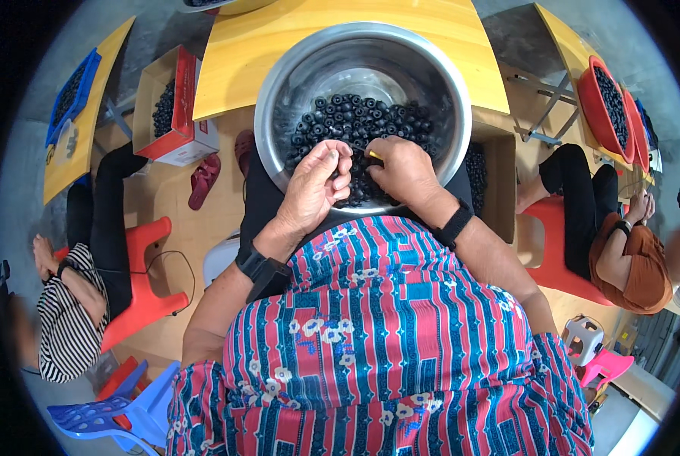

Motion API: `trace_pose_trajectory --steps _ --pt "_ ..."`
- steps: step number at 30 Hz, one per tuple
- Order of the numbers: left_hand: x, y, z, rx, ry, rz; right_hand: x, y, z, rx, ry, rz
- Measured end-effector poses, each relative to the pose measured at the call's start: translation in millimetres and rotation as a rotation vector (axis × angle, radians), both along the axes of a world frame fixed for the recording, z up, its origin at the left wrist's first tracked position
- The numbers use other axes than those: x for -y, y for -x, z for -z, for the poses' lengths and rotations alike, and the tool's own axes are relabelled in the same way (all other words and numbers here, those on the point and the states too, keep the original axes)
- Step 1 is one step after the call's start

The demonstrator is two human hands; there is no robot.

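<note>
A wide steel bowl rests at my lap, against the near edge of the yellow table. Many small, round black parts with holes in them lie in it. Over the bowl's near side, my left hand is closed, thumb against the curled fingers; whatever it pinches is hidden. Close by on the right, my right hand grips a thin yellow stick-like tool, of which only a short piece shows. Its tip cannot be made out. The two hands are slightly apart.
The yellow table extends ahead. Boxes of black parts stand left, a red-and-white carton, and right, a brown carton. People sit on red stools at both sides. A blue tray and red basin stand on other tables.
</note>
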State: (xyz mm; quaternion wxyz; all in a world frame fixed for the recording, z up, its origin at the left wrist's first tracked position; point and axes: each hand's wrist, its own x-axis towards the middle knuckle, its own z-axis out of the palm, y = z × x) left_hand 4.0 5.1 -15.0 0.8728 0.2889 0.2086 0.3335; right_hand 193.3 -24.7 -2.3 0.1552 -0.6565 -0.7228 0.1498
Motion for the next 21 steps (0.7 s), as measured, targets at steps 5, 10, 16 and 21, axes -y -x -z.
trace_pose_trajectory --steps 5,10,16,21 --pt "0.4 0.2 -1.5 -0.005 -0.005 -0.017 -3.8 -11.4 -6.3 -0.588 -0.113 0.138" --pt "1.8 0.1 0.0 -0.032 -0.006 -0.020 5.9 -1.4 -21.8 -0.932 -0.086 0.052" --pt "2.9 0.6 3.2 -0.054 -0.016 0.056 9.5 3.2 -28.8 -0.889 -0.111 -0.109" --pt "2.0 -1.3 -3.4 -0.092 -0.019 0.117 13.7 5.4 -43.3 -0.652 -0.185 -0.211"
